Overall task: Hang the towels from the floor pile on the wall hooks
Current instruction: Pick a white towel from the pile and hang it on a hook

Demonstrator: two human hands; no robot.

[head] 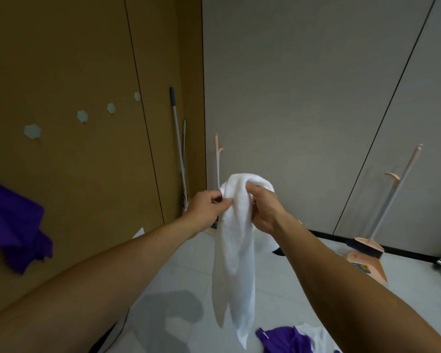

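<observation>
Left hand point(209, 207) pinches a fold of the towel point(236, 263) between thumb and curled fingers. Right hand point(264, 207) grips the bunched top just beside it, its fingertips buried in the cloth. The white towel hangs straight down between the forearms, its lower end free above the floor point(178, 263).

Near the bottom edge lies the pile point(285, 340), purple and white cloth. It is cut off by the frame and partly covered by the right forearm, so how many pieces it holds cannot be told. On the brown wall point(61, 59) at left hangs a purple towel point(15, 220), cut by the left edge, with its hook hidden under it. Farther along that wall, four white hooks point(82, 115) stand bare in a rising row.

A mop point(178, 143) leans in the far corner, its foot hidden behind the left hand. A peach handle point(217, 154) stands against the grey wall point(303, 85), its lower part behind the towel. At right, a broom point(390, 205) and dustpan point(367, 266) stand near that wall.

Bare floor lies between the arms and the brown wall.
</observation>
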